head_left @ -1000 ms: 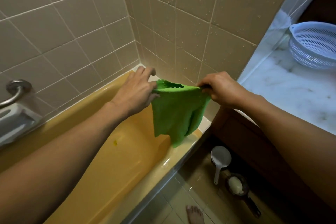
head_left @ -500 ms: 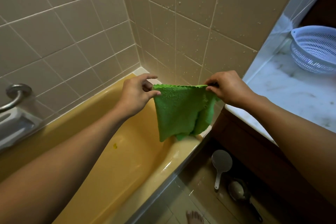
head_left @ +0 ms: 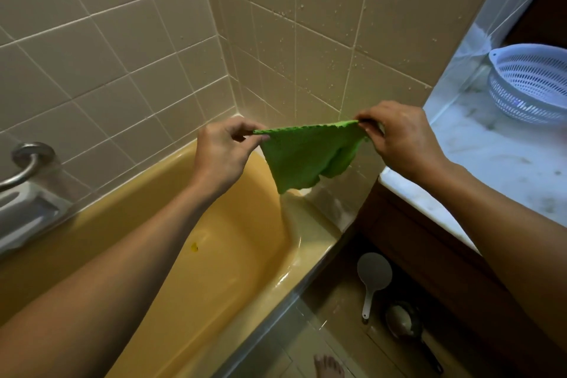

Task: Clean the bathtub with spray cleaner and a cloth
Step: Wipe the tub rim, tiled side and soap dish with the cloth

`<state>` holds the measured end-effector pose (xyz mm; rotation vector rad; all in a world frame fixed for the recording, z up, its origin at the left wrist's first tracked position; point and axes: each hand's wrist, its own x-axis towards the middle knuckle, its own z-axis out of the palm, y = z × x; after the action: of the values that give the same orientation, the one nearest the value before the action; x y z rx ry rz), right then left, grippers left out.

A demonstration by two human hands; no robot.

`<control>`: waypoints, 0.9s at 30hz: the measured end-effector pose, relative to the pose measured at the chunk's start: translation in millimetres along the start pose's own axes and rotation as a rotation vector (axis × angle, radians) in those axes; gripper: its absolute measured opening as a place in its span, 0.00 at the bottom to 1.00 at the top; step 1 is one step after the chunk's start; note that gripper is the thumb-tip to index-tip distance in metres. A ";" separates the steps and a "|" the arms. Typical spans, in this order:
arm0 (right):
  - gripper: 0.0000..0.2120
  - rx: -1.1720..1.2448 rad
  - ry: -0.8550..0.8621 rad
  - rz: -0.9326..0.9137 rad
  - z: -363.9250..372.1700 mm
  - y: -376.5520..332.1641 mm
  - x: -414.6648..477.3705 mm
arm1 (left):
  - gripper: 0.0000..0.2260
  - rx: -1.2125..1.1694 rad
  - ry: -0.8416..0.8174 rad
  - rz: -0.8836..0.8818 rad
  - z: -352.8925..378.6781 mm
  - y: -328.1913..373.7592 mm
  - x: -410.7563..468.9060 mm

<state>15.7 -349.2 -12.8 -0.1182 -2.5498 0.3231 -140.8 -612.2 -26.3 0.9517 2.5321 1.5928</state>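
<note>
A person's left hand (head_left: 224, 153) and right hand (head_left: 399, 141) draw the green cloth (head_left: 306, 156) taut above the far end of the yellow bathtub (head_left: 310, 242), each grip pinching 1 top corner between thumb and fingertips. Bunched and sagging 1 second earlier, it now runs lengthwise from hand to hand, its free corner pointing down at the end rim. Wiping looks yet to begin.

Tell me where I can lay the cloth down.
Bare: the tub floor between its walls; the rim corner below the cloth; the counter in front of the colander. Crowded: the tiled floor, with scoop, ladle and foot.
</note>
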 end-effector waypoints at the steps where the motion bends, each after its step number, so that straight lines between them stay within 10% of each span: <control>1: 0.06 0.000 -0.032 -0.008 -1.5 -3.0 -9.6 | 0.05 -0.035 -0.031 -0.017 0.7 -3.3 -9.5; 11: 0.07 0.049 -0.459 0.095 57.7 -8.5 -142.1 | 0.07 -0.054 -0.335 -0.302 49.2 -97.7 -130.2; 27: 0.12 0.044 -0.648 0.410 221.6 52.7 -125.7 | 0.02 -0.120 -0.197 -0.673 148.4 -228.1 -93.2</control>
<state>1.4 -362.6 -272.2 -0.6123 -3.1421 0.6619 -130.1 -605.2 -313.7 0.1817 2.2331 1.3332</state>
